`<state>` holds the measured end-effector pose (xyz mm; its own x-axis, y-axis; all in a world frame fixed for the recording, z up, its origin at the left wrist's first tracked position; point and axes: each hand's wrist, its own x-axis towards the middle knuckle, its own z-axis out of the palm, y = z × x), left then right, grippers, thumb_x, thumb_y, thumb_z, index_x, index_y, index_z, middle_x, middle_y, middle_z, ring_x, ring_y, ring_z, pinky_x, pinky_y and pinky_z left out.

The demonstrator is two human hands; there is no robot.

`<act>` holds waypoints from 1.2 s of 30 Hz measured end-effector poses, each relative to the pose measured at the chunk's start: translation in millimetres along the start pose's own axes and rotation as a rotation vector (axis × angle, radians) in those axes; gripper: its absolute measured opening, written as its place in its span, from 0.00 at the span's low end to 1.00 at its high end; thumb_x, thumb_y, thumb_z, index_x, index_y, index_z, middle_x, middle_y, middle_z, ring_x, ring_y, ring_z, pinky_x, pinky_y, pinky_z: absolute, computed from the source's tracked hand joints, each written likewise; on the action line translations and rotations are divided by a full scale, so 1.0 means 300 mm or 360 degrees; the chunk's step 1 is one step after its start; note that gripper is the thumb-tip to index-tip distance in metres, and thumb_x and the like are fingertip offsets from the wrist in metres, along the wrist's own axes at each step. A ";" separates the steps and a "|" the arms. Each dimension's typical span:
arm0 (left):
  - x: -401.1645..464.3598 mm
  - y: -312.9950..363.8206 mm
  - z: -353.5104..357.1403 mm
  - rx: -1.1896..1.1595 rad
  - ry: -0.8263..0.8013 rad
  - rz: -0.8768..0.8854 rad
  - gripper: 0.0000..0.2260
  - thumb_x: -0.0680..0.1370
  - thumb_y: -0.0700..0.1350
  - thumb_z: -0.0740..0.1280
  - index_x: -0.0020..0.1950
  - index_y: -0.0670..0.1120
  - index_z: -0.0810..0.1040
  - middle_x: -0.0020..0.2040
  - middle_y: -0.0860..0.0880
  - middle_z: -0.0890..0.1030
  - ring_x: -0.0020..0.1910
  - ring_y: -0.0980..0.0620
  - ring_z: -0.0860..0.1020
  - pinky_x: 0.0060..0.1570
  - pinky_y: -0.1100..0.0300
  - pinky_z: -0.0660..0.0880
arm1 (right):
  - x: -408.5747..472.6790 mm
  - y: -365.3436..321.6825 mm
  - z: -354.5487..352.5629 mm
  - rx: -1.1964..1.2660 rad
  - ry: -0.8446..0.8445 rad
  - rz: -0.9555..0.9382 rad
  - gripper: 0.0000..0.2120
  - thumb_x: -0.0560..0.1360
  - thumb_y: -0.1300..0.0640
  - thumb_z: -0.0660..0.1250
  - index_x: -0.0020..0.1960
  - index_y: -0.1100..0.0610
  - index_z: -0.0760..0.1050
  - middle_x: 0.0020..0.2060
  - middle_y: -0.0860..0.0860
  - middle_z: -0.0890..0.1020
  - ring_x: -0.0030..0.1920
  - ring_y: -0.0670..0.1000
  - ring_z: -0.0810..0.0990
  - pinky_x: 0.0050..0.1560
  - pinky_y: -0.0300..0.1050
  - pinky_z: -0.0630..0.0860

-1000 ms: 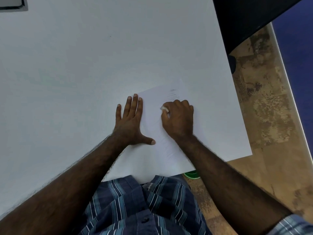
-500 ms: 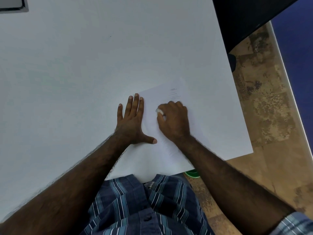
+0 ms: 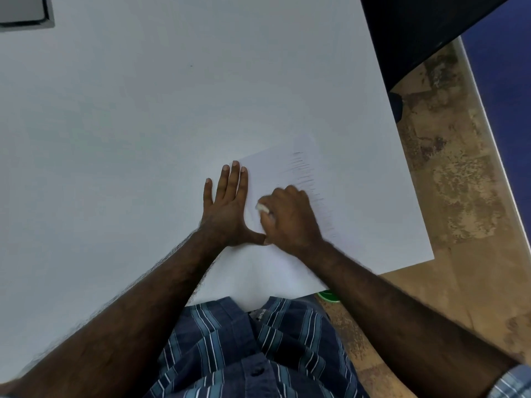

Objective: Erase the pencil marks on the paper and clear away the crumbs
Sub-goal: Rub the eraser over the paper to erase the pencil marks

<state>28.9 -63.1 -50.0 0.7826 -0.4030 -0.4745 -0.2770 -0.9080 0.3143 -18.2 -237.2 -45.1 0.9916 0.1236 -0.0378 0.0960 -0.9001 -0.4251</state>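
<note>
A white sheet of paper (image 3: 275, 168) lies on the white table (image 3: 143, 124) near its front right corner. Faint pencil marks (image 3: 304, 173) run in short lines down the sheet's right side. My left hand (image 3: 227, 208) lies flat with straight fingers on the paper's left edge, thumb spread out to the right. My right hand (image 3: 290, 216) has its fingers curled round a small white eraser (image 3: 262, 208), which sticks out at the thumb side and touches the paper. No crumbs are visible at this size.
A dark grey object (image 3: 26, 12) sits at the table's far left corner. A black surface (image 3: 416, 30) overhangs the far right. The table's right edge drops to a mottled brown floor (image 3: 459, 196). A green object (image 3: 329, 295) shows below the front edge.
My right hand with the eraser has slid toward me and to the left over the paper, uncovering more of the pencil lines. My left hand has stayed flat in place.
</note>
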 end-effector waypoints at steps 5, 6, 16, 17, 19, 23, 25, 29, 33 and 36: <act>0.001 0.003 -0.006 0.0008 -0.0046 -0.0012 0.73 0.58 0.83 0.68 0.81 0.46 0.27 0.81 0.48 0.25 0.79 0.47 0.26 0.77 0.39 0.30 | 0.016 0.049 -0.027 -0.0102 0.0085 0.0099 0.07 0.76 0.55 0.69 0.50 0.50 0.85 0.43 0.49 0.83 0.46 0.56 0.78 0.48 0.54 0.73; 0.002 0.004 -0.007 0.0003 -0.0046 -0.0013 0.73 0.58 0.82 0.68 0.81 0.46 0.26 0.80 0.48 0.25 0.79 0.48 0.25 0.77 0.39 0.30 | 0.034 0.068 -0.037 -0.0116 0.0142 0.0206 0.06 0.76 0.55 0.69 0.50 0.50 0.84 0.42 0.48 0.83 0.46 0.56 0.77 0.47 0.53 0.72; -0.001 0.003 0.000 0.0011 -0.0026 -0.0005 0.72 0.58 0.83 0.66 0.81 0.46 0.27 0.81 0.48 0.26 0.80 0.48 0.26 0.78 0.38 0.32 | -0.044 0.023 0.001 -0.0047 0.0055 -0.0021 0.07 0.77 0.55 0.69 0.52 0.52 0.84 0.45 0.50 0.83 0.47 0.55 0.78 0.49 0.53 0.72; 0.001 0.004 -0.003 0.0002 -0.0039 -0.0008 0.73 0.58 0.83 0.67 0.81 0.46 0.27 0.80 0.48 0.25 0.79 0.48 0.25 0.77 0.39 0.30 | -0.026 0.044 -0.013 -0.0082 0.0112 0.0069 0.06 0.76 0.55 0.69 0.51 0.51 0.84 0.44 0.49 0.83 0.47 0.55 0.77 0.48 0.53 0.70; 0.004 0.003 -0.005 -0.0012 -0.0045 -0.0009 0.74 0.57 0.82 0.68 0.81 0.47 0.26 0.80 0.49 0.24 0.79 0.48 0.25 0.77 0.39 0.30 | 0.014 0.087 -0.040 -0.0121 0.0231 0.0311 0.06 0.75 0.56 0.68 0.48 0.50 0.83 0.41 0.48 0.81 0.45 0.56 0.76 0.46 0.52 0.68; 0.001 0.004 -0.005 -0.0011 -0.0039 -0.0017 0.74 0.57 0.83 0.68 0.81 0.47 0.26 0.80 0.49 0.25 0.79 0.49 0.25 0.77 0.39 0.30 | 0.006 0.062 -0.030 -0.0036 0.0218 0.0340 0.06 0.76 0.55 0.68 0.49 0.52 0.83 0.42 0.49 0.81 0.46 0.57 0.77 0.47 0.53 0.71; 0.000 0.004 -0.001 -0.0014 -0.0026 -0.0016 0.72 0.58 0.83 0.67 0.81 0.47 0.27 0.81 0.49 0.26 0.79 0.49 0.25 0.78 0.38 0.31 | -0.040 0.012 -0.004 0.0016 0.0081 0.0105 0.07 0.77 0.55 0.69 0.53 0.53 0.84 0.45 0.50 0.83 0.48 0.55 0.78 0.49 0.53 0.72; 0.001 0.004 -0.001 0.0001 -0.0039 -0.0015 0.72 0.59 0.83 0.66 0.80 0.47 0.26 0.80 0.49 0.25 0.79 0.48 0.25 0.78 0.38 0.31 | -0.053 0.025 -0.005 -0.0066 0.0067 -0.0016 0.07 0.76 0.55 0.70 0.53 0.53 0.85 0.45 0.50 0.83 0.47 0.55 0.78 0.48 0.52 0.71; 0.002 0.003 -0.008 -0.0015 -0.0061 -0.0014 0.73 0.58 0.83 0.68 0.80 0.47 0.25 0.79 0.49 0.23 0.78 0.49 0.24 0.77 0.40 0.29 | 0.018 0.090 -0.042 -0.0110 0.0260 0.0401 0.05 0.75 0.56 0.68 0.48 0.52 0.83 0.40 0.49 0.81 0.45 0.57 0.76 0.45 0.52 0.70; 0.002 0.003 -0.010 -0.0019 -0.0067 -0.0006 0.73 0.58 0.83 0.68 0.80 0.47 0.25 0.79 0.49 0.24 0.78 0.48 0.24 0.78 0.38 0.31 | -0.002 0.059 -0.021 -0.0014 0.0205 0.0294 0.05 0.76 0.55 0.68 0.49 0.53 0.82 0.41 0.50 0.81 0.46 0.56 0.77 0.47 0.53 0.70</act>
<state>30.8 -63.8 -47.5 0.7595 -0.4040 -0.5098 -0.2670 -0.9083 0.3220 -16.4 -256.0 -46.9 0.9953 -0.0972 0.0016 -0.0878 -0.9061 -0.4138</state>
